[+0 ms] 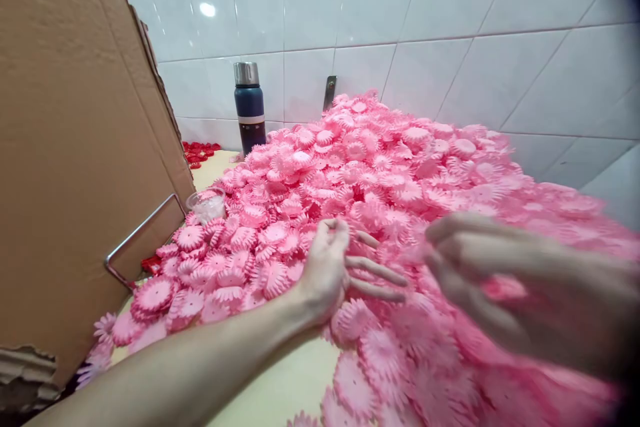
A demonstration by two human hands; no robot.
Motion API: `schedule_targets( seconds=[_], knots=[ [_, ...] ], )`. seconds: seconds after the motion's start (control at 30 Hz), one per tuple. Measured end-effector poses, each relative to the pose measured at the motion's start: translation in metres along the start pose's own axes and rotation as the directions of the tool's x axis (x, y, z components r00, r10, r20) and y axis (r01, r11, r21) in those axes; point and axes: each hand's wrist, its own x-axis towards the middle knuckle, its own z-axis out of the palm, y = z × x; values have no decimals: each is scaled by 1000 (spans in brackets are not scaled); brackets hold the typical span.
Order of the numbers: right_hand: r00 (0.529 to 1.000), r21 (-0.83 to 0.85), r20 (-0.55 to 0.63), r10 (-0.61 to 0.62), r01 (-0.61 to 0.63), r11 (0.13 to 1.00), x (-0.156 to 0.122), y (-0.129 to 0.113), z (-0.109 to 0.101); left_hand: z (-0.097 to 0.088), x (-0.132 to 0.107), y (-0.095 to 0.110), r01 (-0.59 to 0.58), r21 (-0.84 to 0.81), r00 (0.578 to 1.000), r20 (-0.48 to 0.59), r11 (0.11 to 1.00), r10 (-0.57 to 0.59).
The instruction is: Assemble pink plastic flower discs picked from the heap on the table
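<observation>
A large heap of pink petal-edged flower discs [360,160] lies around both of my hands. My left hand [330,267] is over the front of the heap, palm partly turned up. Its thumb and index finger are curled together in a pinch, while the other fingers stretch out to the right. Whatever the pinch holds, if anything, is hidden. To the right, my right hand [480,260] hovers over the discs, its fingers bent toward the left hand. Motion blurs it, so I cannot make out whether a disc is between its fingertips.
A cardboard sheet [75,147] stands at the left, with a bent metal wire frame [143,230] before it. Beside the heap are a clear plastic cup [207,207] and a blue bottle [249,110]. Red pieces [199,152] lie farther back. A tiled wall [450,0] closes the back.
</observation>
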Motion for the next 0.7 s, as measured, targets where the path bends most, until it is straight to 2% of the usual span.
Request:
schedule_targets(
  seconds=[0.07, 0.13, 0.17, 0.2, 0.27, 0.33, 0.4, 0.47, 0.57, 0.7],
  knots=[
    [987, -276, -116, 112, -140, 951, 6, 14, -9, 4, -2, -1, -23, 54, 998, 63, 998, 20],
    [941, -518, -230, 247, -333, 788, 14, 26, -14, 7, -4, -1, -105, 87, 993, 59, 991, 100],
    [914, -547, -245, 323, -405, 732, 18, 29, -16, 9, -5, -1, -150, 93, 988, 44, 984, 146],
    [892, -515, -202, 405, -448, 731, 22, 29, -16, 9, -5, -1, -181, 99, 983, 29, 979, 179],
    [845, -309, 24, 535, -503, 807, 27, 25, -12, 7, -5, 0, -212, 115, 977, 8, 970, 213],
    [807, -62, 263, 528, -532, 844, 29, 19, -5, 5, -4, 0, -247, 148, 969, 4, 958, 249],
    [800, 97, 357, 482, -545, 833, 29, 17, 2, 3, -3, 0, -288, 182, 956, -7, 940, 294],
    [807, 193, 361, 467, -555, 809, 28, 20, 6, 4, -3, 1, -310, 192, 945, -44, 931, 324],
    [816, 264, 302, 493, -569, 779, 26, 27, 7, 5, -3, 3, -320, 212, 931, -112, 923, 348],
    [832, 411, 199, 519, -551, 726, 24, 32, 6, 6, -3, 4, -314, 259, 928, -118, 913, 353]
  ],
)
